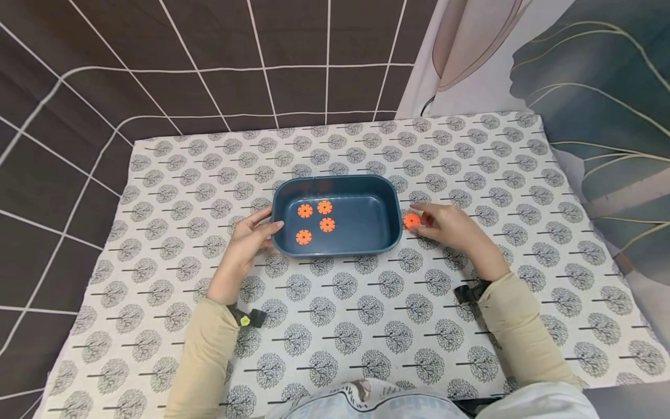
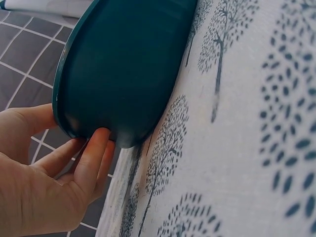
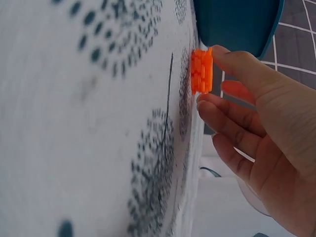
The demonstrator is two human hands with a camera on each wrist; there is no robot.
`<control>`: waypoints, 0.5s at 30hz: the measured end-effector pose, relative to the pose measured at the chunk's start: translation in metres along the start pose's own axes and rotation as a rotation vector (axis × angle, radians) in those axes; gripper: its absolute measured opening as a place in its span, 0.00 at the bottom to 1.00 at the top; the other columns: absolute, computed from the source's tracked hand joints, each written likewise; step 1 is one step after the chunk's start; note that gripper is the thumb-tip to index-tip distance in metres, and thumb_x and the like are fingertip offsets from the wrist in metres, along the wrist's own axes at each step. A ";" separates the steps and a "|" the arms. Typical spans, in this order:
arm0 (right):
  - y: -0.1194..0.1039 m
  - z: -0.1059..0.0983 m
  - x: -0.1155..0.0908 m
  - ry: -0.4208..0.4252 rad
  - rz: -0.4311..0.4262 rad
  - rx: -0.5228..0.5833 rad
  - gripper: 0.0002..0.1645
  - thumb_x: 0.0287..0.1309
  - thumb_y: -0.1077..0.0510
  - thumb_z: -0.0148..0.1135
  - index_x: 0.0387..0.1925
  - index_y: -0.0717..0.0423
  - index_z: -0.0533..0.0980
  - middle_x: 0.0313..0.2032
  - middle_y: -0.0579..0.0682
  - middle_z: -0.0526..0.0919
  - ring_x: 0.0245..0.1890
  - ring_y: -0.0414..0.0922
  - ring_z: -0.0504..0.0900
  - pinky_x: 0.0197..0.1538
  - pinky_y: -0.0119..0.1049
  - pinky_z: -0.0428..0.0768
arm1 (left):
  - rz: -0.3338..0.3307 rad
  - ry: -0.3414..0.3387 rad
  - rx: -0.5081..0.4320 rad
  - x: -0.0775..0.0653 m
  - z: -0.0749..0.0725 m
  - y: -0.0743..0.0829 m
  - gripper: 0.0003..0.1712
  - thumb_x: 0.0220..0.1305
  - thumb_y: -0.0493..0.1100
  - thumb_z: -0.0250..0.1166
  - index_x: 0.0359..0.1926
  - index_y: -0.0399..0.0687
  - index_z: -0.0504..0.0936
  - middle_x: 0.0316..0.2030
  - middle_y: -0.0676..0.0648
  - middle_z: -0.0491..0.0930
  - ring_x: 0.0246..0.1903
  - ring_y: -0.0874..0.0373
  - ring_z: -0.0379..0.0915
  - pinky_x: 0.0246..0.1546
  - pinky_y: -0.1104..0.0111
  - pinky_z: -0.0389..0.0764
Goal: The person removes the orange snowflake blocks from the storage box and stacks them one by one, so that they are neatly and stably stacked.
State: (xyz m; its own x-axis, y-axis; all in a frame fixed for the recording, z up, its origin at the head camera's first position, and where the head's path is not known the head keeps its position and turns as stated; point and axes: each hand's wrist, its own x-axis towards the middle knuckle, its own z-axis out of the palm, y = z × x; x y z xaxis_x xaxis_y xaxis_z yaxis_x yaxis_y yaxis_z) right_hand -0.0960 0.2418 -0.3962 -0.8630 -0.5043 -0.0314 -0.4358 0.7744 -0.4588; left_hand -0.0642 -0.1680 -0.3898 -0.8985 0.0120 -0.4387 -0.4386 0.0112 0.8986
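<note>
A dark teal rectangular plastic basin (image 1: 361,251) with rounded corners sits on the cloth. Inside, toward its left half, several orange notched discs (image 1: 303,237) lie flat. My left hand (image 1: 248,238) holds the basin's left end, thumb over the rim and fingers against the outer wall; the left wrist view shows those fingertips (image 2: 101,136) under the side. Just right of the basin stands a small stack of orange notched discs (image 3: 201,71) on the cloth. The thumb and fingers of my right hand (image 1: 445,224) pinch it from opposite sides.
A white cloth (image 1: 345,337) printed with dark trees covers the table. Behind and to the left hangs a dark curtain (image 1: 209,35) with white grid lines. Another patterned curtain (image 1: 602,116) borders the right side. A dark band is worn on each wrist.
</note>
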 end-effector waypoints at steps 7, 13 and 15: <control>-0.002 -0.008 -0.002 0.022 0.041 0.008 0.29 0.56 0.53 0.64 0.58 0.60 0.71 0.32 0.49 0.81 0.32 0.43 0.79 0.40 0.41 0.81 | 0.002 0.005 0.013 0.000 -0.001 0.001 0.36 0.60 0.36 0.62 0.68 0.47 0.61 0.57 0.36 0.72 0.35 0.60 0.79 0.38 0.71 0.82; -0.006 -0.016 0.000 0.089 0.025 0.016 0.28 0.55 0.55 0.65 0.57 0.58 0.72 0.31 0.48 0.81 0.30 0.42 0.78 0.36 0.38 0.80 | 0.010 0.009 0.017 0.000 -0.001 0.000 0.35 0.59 0.37 0.63 0.68 0.48 0.62 0.57 0.37 0.72 0.35 0.61 0.79 0.36 0.72 0.82; -0.009 -0.018 0.000 0.111 0.001 0.015 0.29 0.54 0.56 0.66 0.57 0.59 0.72 0.31 0.49 0.82 0.30 0.43 0.79 0.35 0.38 0.80 | 0.003 0.009 0.019 0.000 0.000 -0.001 0.35 0.59 0.37 0.63 0.68 0.48 0.62 0.58 0.38 0.72 0.35 0.61 0.79 0.36 0.72 0.82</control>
State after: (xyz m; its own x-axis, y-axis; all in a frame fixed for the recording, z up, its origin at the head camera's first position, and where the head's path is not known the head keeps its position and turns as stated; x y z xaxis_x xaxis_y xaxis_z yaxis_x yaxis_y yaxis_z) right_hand -0.0971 0.2420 -0.3758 -0.8868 -0.4575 0.0659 -0.4316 0.7685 -0.4723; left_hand -0.0637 -0.1682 -0.3911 -0.8999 0.0030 -0.4361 -0.4358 0.0303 0.8995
